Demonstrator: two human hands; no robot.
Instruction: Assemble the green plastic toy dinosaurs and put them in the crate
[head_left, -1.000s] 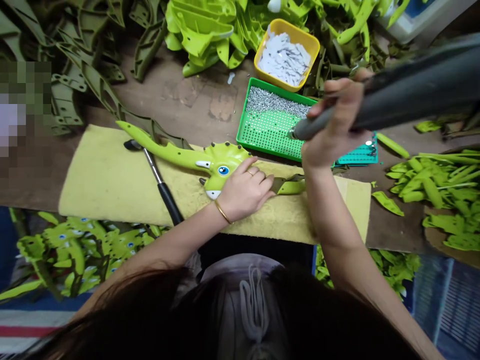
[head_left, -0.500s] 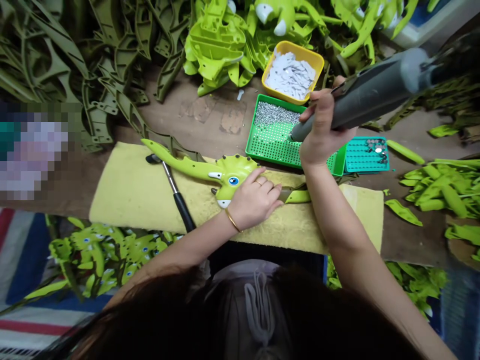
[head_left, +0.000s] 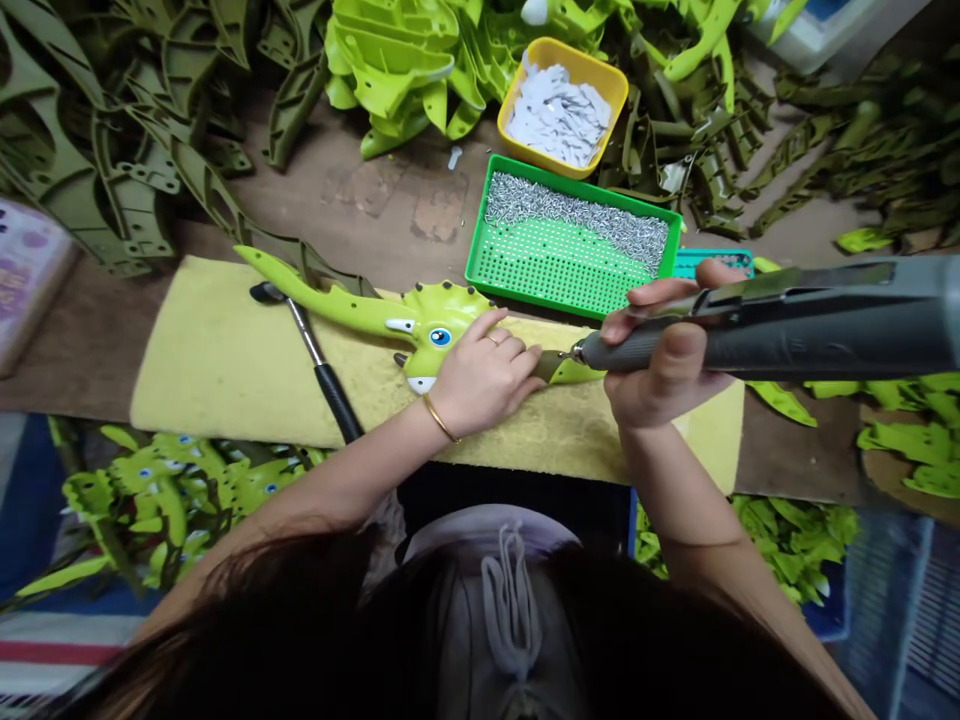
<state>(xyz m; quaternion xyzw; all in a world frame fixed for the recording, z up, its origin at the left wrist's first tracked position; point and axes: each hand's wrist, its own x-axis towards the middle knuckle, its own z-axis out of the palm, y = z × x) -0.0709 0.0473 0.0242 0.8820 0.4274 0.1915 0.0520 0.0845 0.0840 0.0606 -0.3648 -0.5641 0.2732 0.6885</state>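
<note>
My left hand [head_left: 480, 373], curled over the lime-green plastic dinosaur-headed toy [head_left: 429, 322], holds it on yellow cloth [head_left: 217, 360]; my right hand [head_left: 664, 355] wraps a grey cylindrical screwdriver [head_left: 817, 315], bit [head_left: 573, 353] at the toy — body seemingly joined, screwing apparently unfinished — before a green perforated screw tray [head_left: 551, 270].

The toy [head_left: 442, 308] is made of smooth, glossy plastic, as is the green tray [head_left: 551, 267]. The powered screwdriver [head_left: 787, 325] is cased in matt plastic and tipped with shiny metal. The mat [head_left: 225, 360] is made of matt, fuzzy cloth. Bright metal is seen in the screws [head_left: 585, 220].
</note>
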